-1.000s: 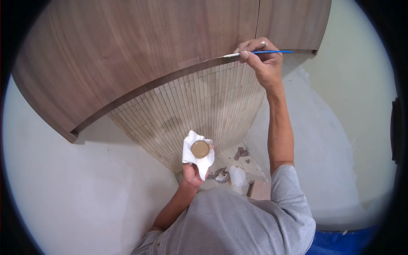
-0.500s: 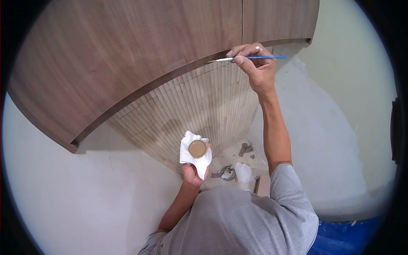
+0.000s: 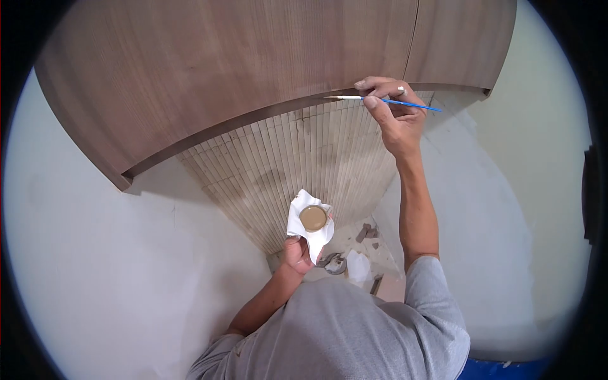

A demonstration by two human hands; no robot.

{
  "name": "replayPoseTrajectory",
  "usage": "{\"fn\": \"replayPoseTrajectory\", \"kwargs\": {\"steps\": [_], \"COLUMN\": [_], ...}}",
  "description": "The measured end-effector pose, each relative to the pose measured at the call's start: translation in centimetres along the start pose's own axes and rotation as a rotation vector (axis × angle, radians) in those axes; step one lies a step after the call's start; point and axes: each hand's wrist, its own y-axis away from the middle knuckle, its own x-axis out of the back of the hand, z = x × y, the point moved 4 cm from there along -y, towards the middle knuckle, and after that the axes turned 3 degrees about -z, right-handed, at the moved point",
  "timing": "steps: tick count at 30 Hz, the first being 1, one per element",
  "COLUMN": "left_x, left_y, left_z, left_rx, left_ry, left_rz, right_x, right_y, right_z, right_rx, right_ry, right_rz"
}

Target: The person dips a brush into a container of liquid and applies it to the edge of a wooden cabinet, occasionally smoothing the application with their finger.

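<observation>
In my right hand [image 3: 398, 117] is a thin paintbrush [image 3: 408, 104] with a blue handle and a white ferrule, pinched between thumb and fingers. Its bristle tip lies right at the lower edge strip [image 3: 272, 114] of a brown wood-grain cabinet [image 3: 253, 57]. Lower down, my left hand [image 3: 300, 253] holds a small round cup of brown paint [image 3: 313, 218] together with a crumpled white tissue [image 3: 322, 237]. The cup's open top faces me, and the tissue hides part of the fingers.
Beige narrow-strip tiles [image 3: 304, 152] cover the wall below the cabinet. Pale plastered walls [image 3: 158, 272] stand at both sides. On the floor lie grey scraps [image 3: 366, 232], a white sheet [image 3: 358, 266] and a round grey object [image 3: 334, 263]. Blue sheeting [image 3: 506, 369] shows at lower right.
The view has shifted, so the cabinet and both hands sit further right. The paintbrush has tilted, its handle end now lower, with the tip still along the cabinet's edge.
</observation>
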Motion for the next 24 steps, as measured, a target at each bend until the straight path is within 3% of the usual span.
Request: {"fn": "replayPoseTrajectory", "kwargs": {"steps": [4,9,16,19,24], "left_x": [-1.0,-1.0,-0.9,-0.1,-1.2], "left_y": [0.0,-0.1,0.1,0.0,0.0], "left_z": [-0.1,0.0,0.0,-0.1,0.0], "left_rx": [0.038,0.057,0.065,0.004,0.061], "left_ry": [0.092,0.114,0.126,-0.005,0.108], "left_rz": [-0.108,-0.058,-0.039,0.035,-0.036], "right_x": [-1.4,-2.2,-2.9,-3.0,-3.1], "right_y": [-0.2,-0.4,-0.1,-0.2,-0.3], "right_z": [-0.6,-1.1,-0.5,-0.6,-0.6], "right_rx": [0.012,0.075,0.006,0.006,0.031], "right_ry": [0.0,0.086,0.067,0.088,0.143], "right_rz": [-0.014,0.014,0.036,0.041,0.034]}}
